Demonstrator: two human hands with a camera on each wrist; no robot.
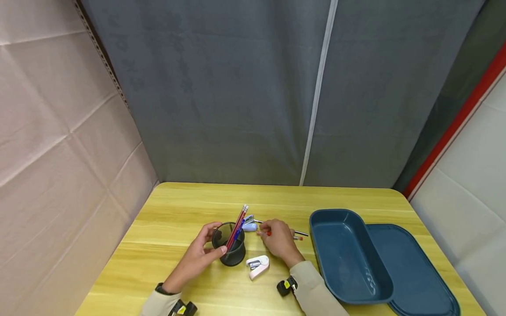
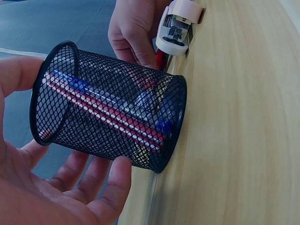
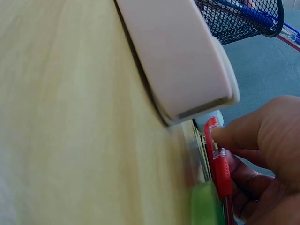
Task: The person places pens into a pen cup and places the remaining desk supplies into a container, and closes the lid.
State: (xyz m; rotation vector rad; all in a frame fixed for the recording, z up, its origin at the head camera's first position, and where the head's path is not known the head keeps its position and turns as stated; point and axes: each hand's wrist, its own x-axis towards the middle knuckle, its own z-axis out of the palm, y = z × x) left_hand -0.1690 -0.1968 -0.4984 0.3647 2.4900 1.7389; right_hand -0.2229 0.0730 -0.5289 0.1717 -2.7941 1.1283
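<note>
My left hand (image 1: 197,259) holds the black mesh pen cup (image 1: 233,258) from its left side, with the thumb near the rim. Red striped pencils (image 1: 236,228) and a blue pen (image 1: 239,231) lean inside the cup, which stands on the table. To the right of it, my right hand (image 1: 280,240) pinches a red pen (image 3: 221,173) by its capped end, low over the table. A pale pink and white stapler (image 1: 258,267) lies between the hands. Close to the red pen is a green object (image 3: 206,206), only partly in the right wrist view.
Behind the cup lies a light blue object (image 1: 249,227), partly hidden. A dark pen tip (image 1: 302,233) sticks out past the right hand. A deep blue tray (image 1: 336,250) and a flat blue lid (image 1: 415,267) lie at the right. A grey curtain (image 1: 237,109) hangs behind the table.
</note>
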